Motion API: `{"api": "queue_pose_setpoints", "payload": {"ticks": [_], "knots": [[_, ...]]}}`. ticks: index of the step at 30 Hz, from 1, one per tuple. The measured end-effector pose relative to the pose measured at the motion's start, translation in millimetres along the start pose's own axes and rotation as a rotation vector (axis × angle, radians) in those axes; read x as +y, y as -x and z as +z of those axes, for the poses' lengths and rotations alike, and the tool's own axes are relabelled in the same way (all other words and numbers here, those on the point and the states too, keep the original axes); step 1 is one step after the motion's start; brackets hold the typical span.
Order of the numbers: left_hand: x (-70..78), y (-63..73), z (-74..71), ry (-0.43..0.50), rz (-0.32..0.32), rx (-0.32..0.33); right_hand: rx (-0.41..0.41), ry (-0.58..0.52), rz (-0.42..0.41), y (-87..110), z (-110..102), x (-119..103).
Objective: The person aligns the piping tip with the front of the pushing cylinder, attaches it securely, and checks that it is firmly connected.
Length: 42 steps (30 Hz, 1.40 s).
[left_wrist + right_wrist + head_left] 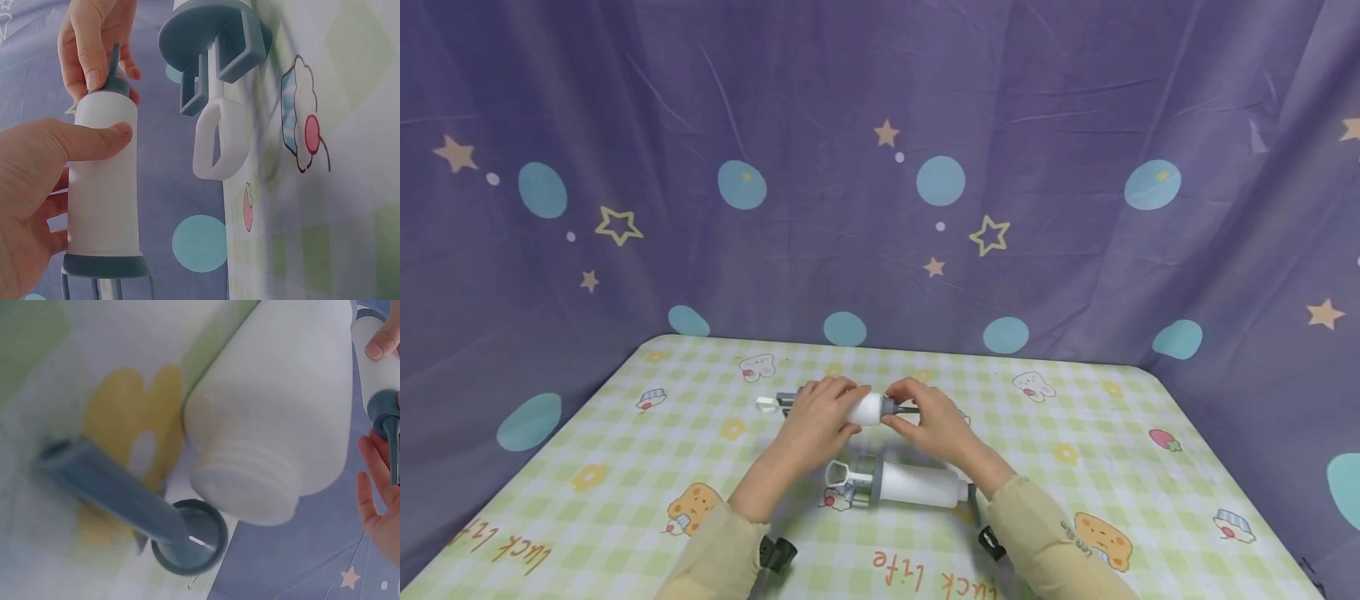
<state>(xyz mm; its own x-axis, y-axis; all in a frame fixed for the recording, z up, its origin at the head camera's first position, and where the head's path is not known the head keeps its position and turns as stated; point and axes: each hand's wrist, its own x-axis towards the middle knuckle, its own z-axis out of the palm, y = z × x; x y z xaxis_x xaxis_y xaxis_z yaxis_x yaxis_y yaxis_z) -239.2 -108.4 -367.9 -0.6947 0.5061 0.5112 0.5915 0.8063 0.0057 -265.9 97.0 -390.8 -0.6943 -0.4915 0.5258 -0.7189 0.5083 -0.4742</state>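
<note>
My left hand grips the white barrel of a syringe-style dispenser, held above the table, its thumb lying across the barrel. At the barrel's right end, my right hand pinches the base of the blue-grey nozzle with thumb and fingers. The nozzle sits on the barrel, its thin tip pointing right. A white pull handle sticks out at the left end. Nearer the person lies a larger white dispenser, its threaded neck bare. Beside that neck a loose blue-grey nozzle rests on the cloth.
A green-and-white checked cloth with printed cartoons covers the table. Behind it hangs a purple curtain with stars and blue ovals. Black wrist-worn parts show by both sleeves.
</note>
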Motion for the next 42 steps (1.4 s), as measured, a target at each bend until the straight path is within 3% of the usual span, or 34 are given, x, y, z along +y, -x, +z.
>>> {"api": "queue_pose_setpoints", "payload": {"ticks": [4,16,22,32,37,42], "knots": [[-0.6,0.2,0.1,-0.021,0.017,0.018,-0.025,-0.020,-0.016,-0.6,-0.1,0.2],[-0.5,1.2,-2.7,-0.028,0.024,0.028,-0.058,-0.066,0.071,0.5,0.6,-3.1],[-1.3,0.9,-2.7,-0.020,0.016,0.021,-0.001,0.016,-0.010,0.6,0.9,-3.3],[-2.8,1.7,-1.5,-0.034,0.033,0.073,0.057,-0.024,-0.056,-1.8,2.8,-5.4],[-4.7,3.7,0.8,-0.039,0.026,0.098,0.041,-0.028,-0.011,-4.1,5.7,-8.2],[-7.7,4.1,1.5,-0.027,-0.021,0.026,-0.056,-0.077,0.124,-8.4,10.3,-10.5]]}}
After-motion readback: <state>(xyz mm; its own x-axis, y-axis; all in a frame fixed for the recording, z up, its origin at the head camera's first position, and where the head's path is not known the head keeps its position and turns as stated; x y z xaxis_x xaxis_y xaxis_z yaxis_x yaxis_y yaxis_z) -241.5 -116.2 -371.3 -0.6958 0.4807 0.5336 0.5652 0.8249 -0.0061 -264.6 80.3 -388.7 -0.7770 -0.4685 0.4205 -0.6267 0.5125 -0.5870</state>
